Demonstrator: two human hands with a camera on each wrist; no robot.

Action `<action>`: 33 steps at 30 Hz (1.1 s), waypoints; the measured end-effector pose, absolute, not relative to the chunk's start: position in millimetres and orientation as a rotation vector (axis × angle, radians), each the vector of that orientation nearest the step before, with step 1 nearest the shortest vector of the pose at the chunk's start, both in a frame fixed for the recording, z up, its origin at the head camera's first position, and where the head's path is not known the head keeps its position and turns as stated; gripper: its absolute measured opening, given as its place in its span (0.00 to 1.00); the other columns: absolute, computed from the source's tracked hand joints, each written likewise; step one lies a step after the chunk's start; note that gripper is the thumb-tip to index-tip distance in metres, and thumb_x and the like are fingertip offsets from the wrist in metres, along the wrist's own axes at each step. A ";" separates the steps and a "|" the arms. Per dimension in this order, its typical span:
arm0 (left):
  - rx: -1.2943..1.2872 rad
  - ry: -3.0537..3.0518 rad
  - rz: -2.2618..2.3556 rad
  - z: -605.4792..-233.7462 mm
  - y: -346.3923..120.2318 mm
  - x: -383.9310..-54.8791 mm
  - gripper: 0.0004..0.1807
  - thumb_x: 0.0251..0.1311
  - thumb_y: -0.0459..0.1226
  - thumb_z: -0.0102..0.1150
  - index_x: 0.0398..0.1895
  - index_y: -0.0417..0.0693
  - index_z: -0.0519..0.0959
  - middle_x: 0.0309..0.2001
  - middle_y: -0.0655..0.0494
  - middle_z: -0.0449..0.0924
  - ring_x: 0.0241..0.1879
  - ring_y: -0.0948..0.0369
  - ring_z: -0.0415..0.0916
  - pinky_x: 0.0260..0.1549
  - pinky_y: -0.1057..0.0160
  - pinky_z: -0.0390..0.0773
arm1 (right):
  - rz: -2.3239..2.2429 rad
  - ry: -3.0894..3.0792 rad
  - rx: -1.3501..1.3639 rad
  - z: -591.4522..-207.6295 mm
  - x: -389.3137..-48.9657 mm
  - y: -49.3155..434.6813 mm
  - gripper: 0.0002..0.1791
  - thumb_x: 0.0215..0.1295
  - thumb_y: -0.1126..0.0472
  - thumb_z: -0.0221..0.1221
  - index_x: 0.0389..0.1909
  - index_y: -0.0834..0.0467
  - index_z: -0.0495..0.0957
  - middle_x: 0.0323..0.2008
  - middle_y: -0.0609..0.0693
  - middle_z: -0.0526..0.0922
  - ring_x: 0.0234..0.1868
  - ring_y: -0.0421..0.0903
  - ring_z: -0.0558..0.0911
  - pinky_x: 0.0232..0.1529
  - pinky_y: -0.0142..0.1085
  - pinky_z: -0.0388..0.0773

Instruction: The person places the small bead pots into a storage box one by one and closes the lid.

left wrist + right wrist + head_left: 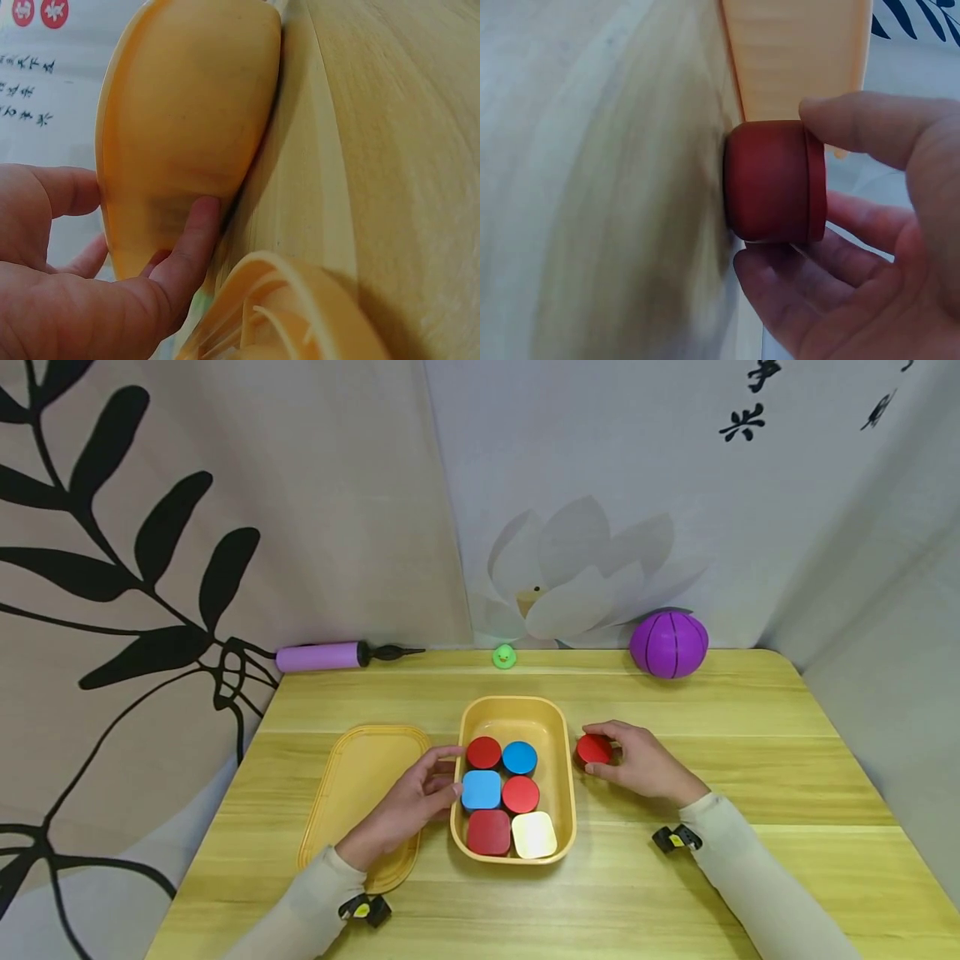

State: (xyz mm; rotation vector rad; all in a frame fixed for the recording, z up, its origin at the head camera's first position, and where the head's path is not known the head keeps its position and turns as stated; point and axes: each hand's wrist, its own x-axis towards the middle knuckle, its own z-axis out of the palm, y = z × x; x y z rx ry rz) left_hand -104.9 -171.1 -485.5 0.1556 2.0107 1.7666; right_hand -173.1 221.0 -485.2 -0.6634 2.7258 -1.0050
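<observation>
A yellow plastic box (562, 752) stands on the table, holding several small tins in red, blue and pale cream, some round and some square. Against its left outer wall rests my left hand (408, 797), with fingertips at the rim and lower on the side (187, 150). To the right of the box, my right hand (645, 760) grips a small round red tin (595, 749) between thumb and fingers. The right wrist view shows this tin (772, 180) from the side, its base close to the wood and its lid toward my palm.
The yellow lid (367, 760) of the box lies to its left, partly under my left arm. Along the table's back edge are a purple hand pump (318, 657), a small green duck toy (504, 656) and a purple ball (669, 645). Printed cloth hangs behind.
</observation>
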 end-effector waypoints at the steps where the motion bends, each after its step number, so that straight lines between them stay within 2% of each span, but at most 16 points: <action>1: 0.156 2.009 1.769 -485.7 -171.2 -104.9 0.31 0.78 0.40 0.59 0.80 0.61 0.62 0.72 0.43 0.68 0.67 0.49 0.74 0.53 0.53 0.86 | -1.002 2.726 -0.665 -485.4 -173.1 221.2 0.35 0.65 0.55 0.74 0.71 0.61 0.75 0.60 0.54 0.83 0.53 0.48 0.83 0.54 0.43 0.84; 15: 0.150 2.003 1.776 -487.0 -171.3 -104.9 0.31 0.78 0.40 0.59 0.79 0.62 0.63 0.71 0.43 0.68 0.65 0.50 0.75 0.52 0.53 0.86 | -1.054 2.730 -0.681 -479.5 -177.0 222.8 0.34 0.64 0.59 0.74 0.69 0.64 0.76 0.59 0.56 0.84 0.54 0.51 0.84 0.54 0.45 0.87; 25: 0.150 2.003 1.775 -484.8 -171.1 -105.6 0.31 0.78 0.40 0.59 0.79 0.61 0.63 0.71 0.42 0.68 0.65 0.50 0.75 0.52 0.53 0.87 | -1.103 2.781 -0.704 -457.5 -186.6 220.0 0.35 0.64 0.56 0.75 0.70 0.64 0.76 0.62 0.58 0.84 0.56 0.56 0.85 0.55 0.50 0.87; 33: 0.142 2.007 1.769 -483.4 -170.0 -104.6 0.31 0.78 0.39 0.59 0.80 0.61 0.63 0.71 0.43 0.68 0.66 0.50 0.75 0.52 0.54 0.86 | -1.153 2.796 -0.768 -436.8 -193.4 201.0 0.35 0.64 0.55 0.75 0.68 0.63 0.77 0.61 0.57 0.84 0.54 0.55 0.86 0.54 0.52 0.87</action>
